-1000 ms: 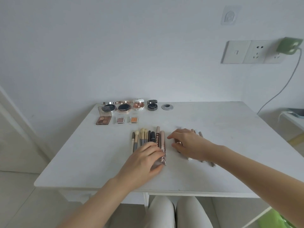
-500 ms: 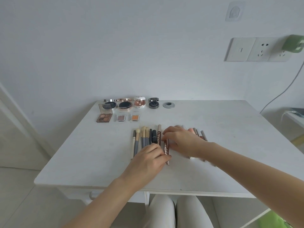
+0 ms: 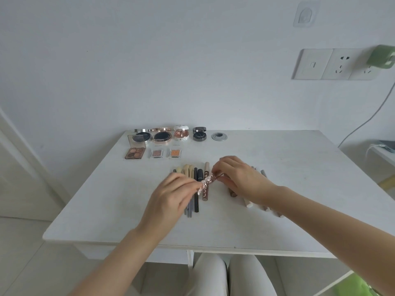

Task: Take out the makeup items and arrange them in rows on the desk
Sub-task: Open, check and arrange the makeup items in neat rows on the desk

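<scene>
Both hands [image 3: 171, 197] [image 3: 241, 180] pinch rose-gold tube [image 3: 208, 182] — above brush row [image 3: 190, 189], label unreadable

A white rectangular table [image 3: 277, 189] was seen against the wall. Four open round compacts [image 3: 168, 135] were lined along its far edge beside a grey cable grommet [image 3: 219, 136]; three small eyeshadow pans [image 3: 155, 153] were set nearer, then a row of brushes and pencils [image 3: 195, 189].

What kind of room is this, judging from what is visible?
Probably a room at home, perhaps a bedroom. A small white desk stands against a plain wall, with wall sockets and a green charger plugged in, and makeup compacts laid out in rows.
</scene>
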